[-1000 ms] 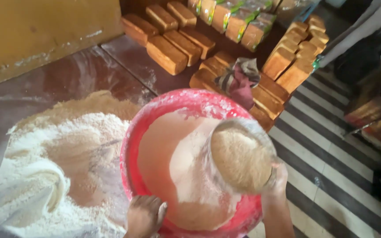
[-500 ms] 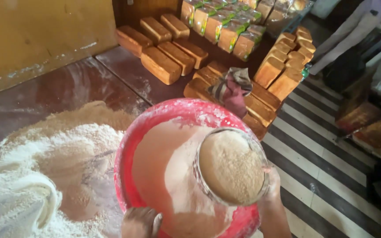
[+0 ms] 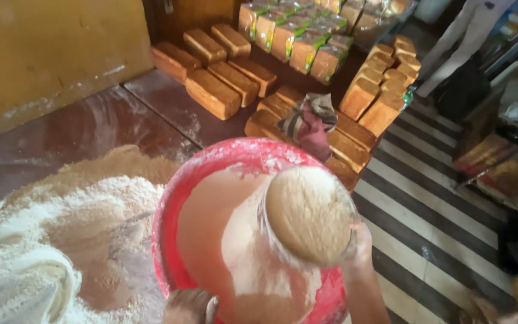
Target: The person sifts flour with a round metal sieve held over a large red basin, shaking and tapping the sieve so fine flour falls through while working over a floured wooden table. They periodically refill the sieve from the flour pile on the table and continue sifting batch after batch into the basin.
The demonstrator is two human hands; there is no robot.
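1. Left hand point(image 3: 190, 306) is gripping the near rim of the red basin point(image 3: 211, 174); right hand point(image 3: 361, 246) is clasping a round sieve point(image 3: 310, 213) over the basin's right side.
2. Flour heap point(image 3: 79, 228) is lying on the table point(image 3: 61, 138), left of the basin, white and tan patches not yet blended.
3. Sieve is sitting heaped with tan flour, so sifting is looking only partly done; pale flour is already piling inside the basin.
4. Bread loaves point(image 3: 214, 93) are standing well behind, untouched.
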